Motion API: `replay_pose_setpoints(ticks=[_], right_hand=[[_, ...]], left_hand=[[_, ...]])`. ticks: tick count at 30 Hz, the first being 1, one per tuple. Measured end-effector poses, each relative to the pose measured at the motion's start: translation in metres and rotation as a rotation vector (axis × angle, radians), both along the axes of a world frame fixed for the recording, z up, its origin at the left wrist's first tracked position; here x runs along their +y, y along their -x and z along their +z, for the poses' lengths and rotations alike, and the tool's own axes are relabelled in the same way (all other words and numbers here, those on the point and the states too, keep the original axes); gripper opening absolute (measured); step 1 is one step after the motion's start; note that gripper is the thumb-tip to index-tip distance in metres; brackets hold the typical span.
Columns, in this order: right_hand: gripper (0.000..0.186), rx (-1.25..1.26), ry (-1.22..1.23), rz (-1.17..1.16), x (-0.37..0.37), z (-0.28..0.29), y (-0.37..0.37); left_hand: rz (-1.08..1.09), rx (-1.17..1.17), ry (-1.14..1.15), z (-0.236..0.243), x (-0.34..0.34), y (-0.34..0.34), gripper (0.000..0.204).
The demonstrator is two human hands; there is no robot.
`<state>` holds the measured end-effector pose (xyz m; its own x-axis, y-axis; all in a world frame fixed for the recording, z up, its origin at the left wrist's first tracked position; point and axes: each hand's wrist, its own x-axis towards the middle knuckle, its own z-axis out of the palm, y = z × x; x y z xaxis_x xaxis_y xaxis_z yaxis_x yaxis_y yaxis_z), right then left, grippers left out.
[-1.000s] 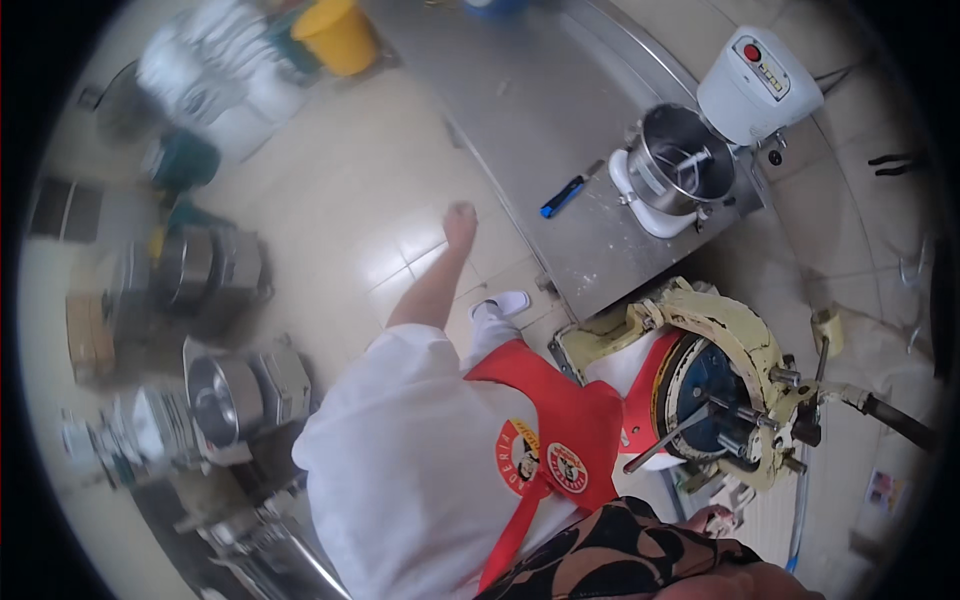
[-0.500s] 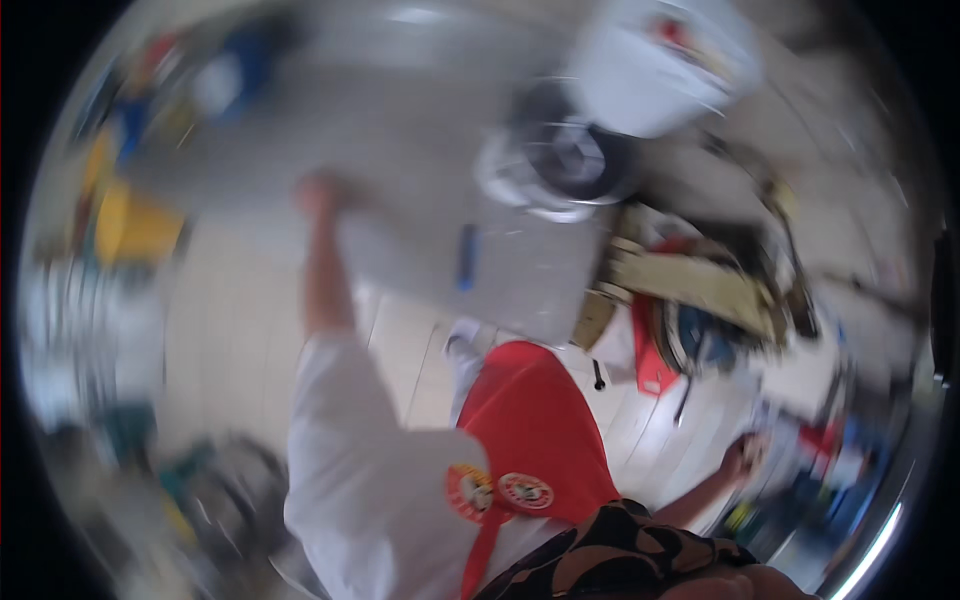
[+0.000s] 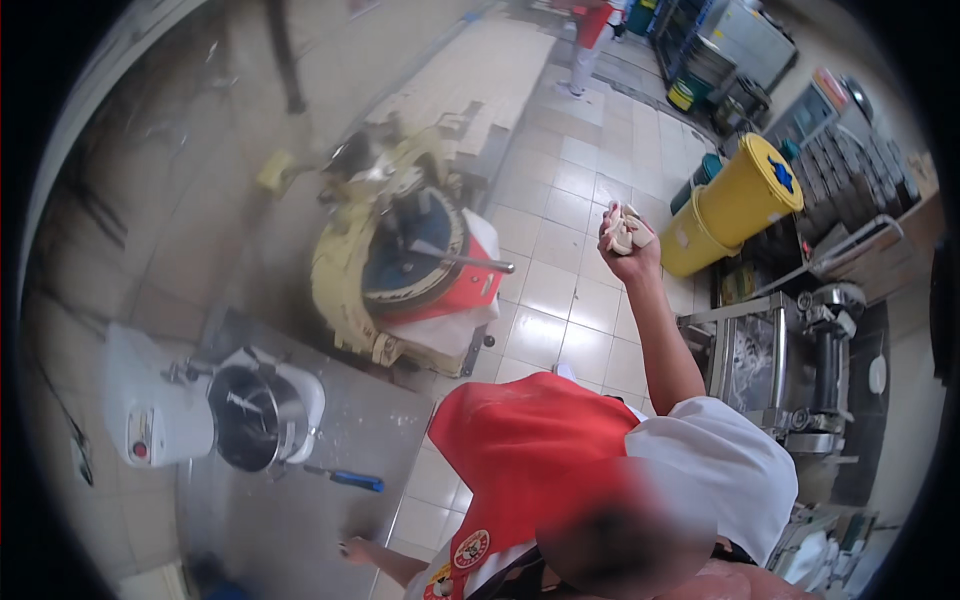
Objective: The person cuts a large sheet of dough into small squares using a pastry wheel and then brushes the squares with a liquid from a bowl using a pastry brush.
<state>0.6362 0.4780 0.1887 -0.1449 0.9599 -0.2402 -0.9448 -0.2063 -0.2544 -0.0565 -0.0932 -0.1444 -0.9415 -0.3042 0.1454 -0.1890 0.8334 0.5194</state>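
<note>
My right hand is raised over the tiled floor, its fingers closed around pale pieces of dough. Low in the view, my left hand hangs at the edge of a steel table. It is small and partly blurred; its fingers look apart, with nothing seen in them. On that table lies a blue-handled tool, and behind it stands a white stand mixer with a steel bowl holding a metal attachment.
A cream-yellow machine with a round blue-black bowl and metal lever stands ahead-left. Stacked yellow bins are at right, beyond a metal roller machine. Another person in red and white stands far off. Tiled floor runs between.
My view has swung to the right and steadied. My right hand, with the dough, is now out in front; my left hand, earlier over the table, is now low beside its edge.
</note>
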Motion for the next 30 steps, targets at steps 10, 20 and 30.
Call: replay_pose_setpoints(ticks=[10,20,30], right_hand=[[0.051,0.056,0.002,-0.268,-0.016,-0.05,-0.281],[0.05,0.148,0.169,-0.525,-0.019,-0.105,-0.497],[0.049,0.091,0.07,-0.717,0.158,-0.096,-0.663]], left_hand=[[-0.185,-0.215,0.045,0.009,0.153,-0.276,0.031],[-0.887,-0.647,0.225,-0.005,0.402,-0.496,0.024],[-1.367,-0.965,0.592,-0.044,0.703,-0.653,0.022]])
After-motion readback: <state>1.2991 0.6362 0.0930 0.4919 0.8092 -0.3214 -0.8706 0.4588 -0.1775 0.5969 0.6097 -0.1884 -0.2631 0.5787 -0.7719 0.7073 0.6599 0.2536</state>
